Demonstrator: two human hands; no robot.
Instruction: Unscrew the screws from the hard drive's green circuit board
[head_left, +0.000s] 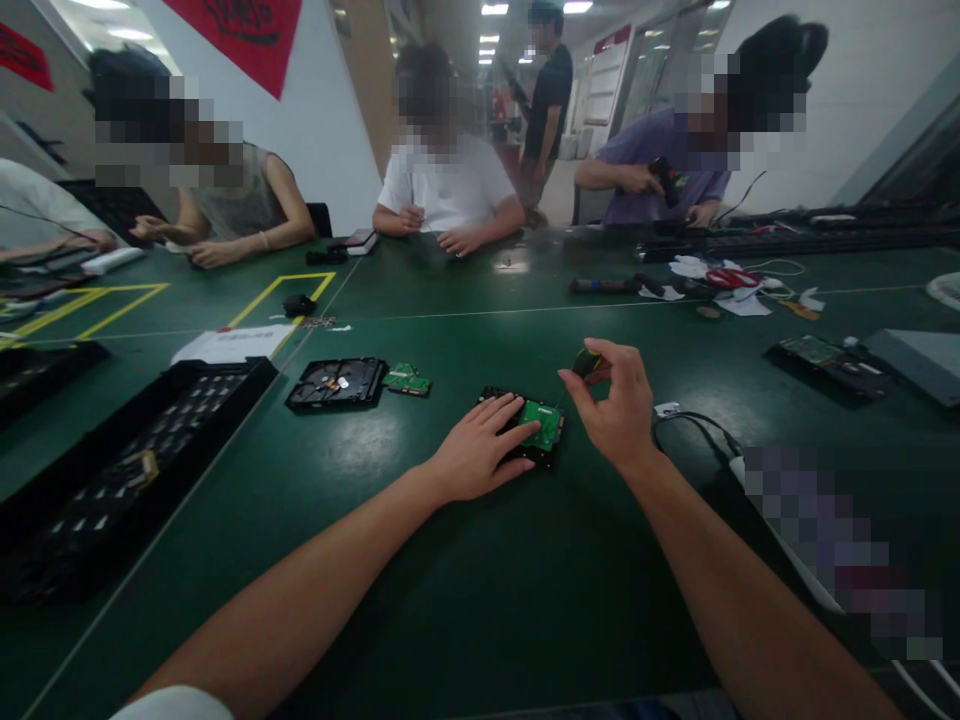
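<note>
A hard drive with a green circuit board [547, 424] lies board side up on the green table in front of me. My left hand [484, 450] rests flat across it, fingers spread, covering its left part. Above the drive's right edge, my right hand [616, 400] pinches a screwdriver [586, 362] by its dark and yellow handle. Its thin shaft points down toward the board's right side; whether the tip touches is too small to tell. Left of the drive sit loose green circuit boards [406, 380] and another hard drive [336, 384].
A long black tray [142, 470] with slots stands at left, near a white paper [232, 344]. To the right are another drive [829, 365], a grey box [922, 360] and a cable [697, 418]. Several people sit across the table; one stands behind.
</note>
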